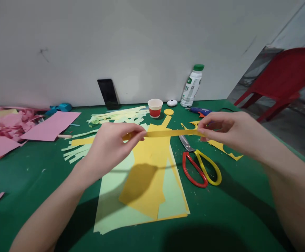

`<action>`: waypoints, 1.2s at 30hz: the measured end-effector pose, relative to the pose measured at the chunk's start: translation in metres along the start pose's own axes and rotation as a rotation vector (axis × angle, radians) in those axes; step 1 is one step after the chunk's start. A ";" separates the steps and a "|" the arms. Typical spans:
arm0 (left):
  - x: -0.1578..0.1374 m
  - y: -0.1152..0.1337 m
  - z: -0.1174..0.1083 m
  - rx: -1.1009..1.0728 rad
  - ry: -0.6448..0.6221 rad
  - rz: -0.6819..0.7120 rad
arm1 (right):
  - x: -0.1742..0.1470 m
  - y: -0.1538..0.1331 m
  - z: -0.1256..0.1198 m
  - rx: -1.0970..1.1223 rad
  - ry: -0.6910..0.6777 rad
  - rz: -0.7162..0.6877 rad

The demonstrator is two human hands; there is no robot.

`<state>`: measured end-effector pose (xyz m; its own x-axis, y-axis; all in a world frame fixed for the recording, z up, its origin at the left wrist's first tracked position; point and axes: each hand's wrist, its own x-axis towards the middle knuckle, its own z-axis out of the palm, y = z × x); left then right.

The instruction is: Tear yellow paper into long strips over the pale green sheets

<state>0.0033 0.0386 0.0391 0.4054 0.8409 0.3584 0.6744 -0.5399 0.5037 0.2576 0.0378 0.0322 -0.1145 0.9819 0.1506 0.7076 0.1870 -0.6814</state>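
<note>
A yellow paper strip [171,133] is stretched level between my two hands, above the table. My left hand [115,145] pinches its left part between thumb and fingers. At the other end, my right hand [222,128] grips it between thumb and fingertips. Below lie yellow paper sheets [148,175] on top of light green sheets [110,206]. Scissors with one red and one yellow handle [194,157] rest to the right of the papers, blades pointing away. Yellow offcuts [224,148] lie under and beside my right hand.
Green paper strips [120,113], a red and white paper cup [155,107], a yellow disc [168,112], a bottle [192,85] and a glue gun [201,111] stand or lie at the back. Pink paper [51,126] is heaped left. A phone [108,93] leans on the wall.
</note>
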 end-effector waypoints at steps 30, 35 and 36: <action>0.003 0.009 0.058 -1.334 -0.595 -0.442 | 0.002 -0.005 0.063 0.926 -0.194 0.123; 0.002 0.011 0.058 -1.331 -0.527 -0.416 | 0.007 -0.001 0.063 0.909 -0.150 0.127; 0.002 0.012 0.057 -1.330 -0.511 -0.425 | 0.008 -0.001 0.063 0.912 -0.155 0.126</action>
<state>0.0475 0.0362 0.0005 0.6849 0.7104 -0.1620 -0.1355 0.3427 0.9296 0.2124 0.0477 -0.0108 -0.2124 0.9771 -0.0154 -0.0923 -0.0357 -0.9951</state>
